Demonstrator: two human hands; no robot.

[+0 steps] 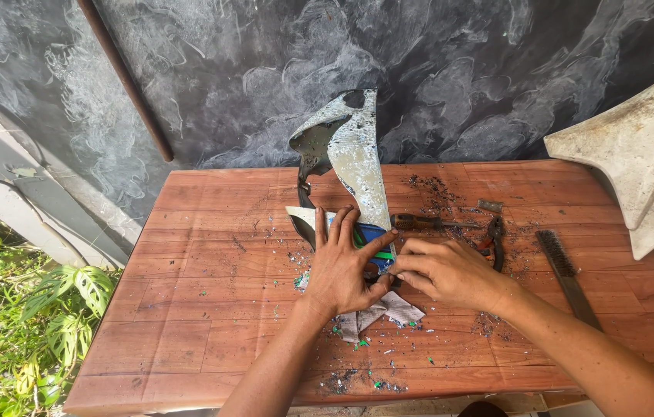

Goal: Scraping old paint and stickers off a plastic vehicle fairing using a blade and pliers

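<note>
A curved, weathered plastic panel, grey-white with flaking paint and a blue patch low down, stands on the wooden table and leans toward the dark wall. My left hand lies flat on its lower end, fingers spread, pressing it down. My right hand sits just to the right, fingertips pinched at the panel's blue and green edge beside my left thumb. What the fingers pinch is hidden. A folded grey cloth or sandpaper lies under my hands.
A screwdriver and pliers lie right of the panel, a wire brush further right. Paint flakes litter the table. A white plastic part leans at the right. A rusty rod leans on the wall; plants grow at the left.
</note>
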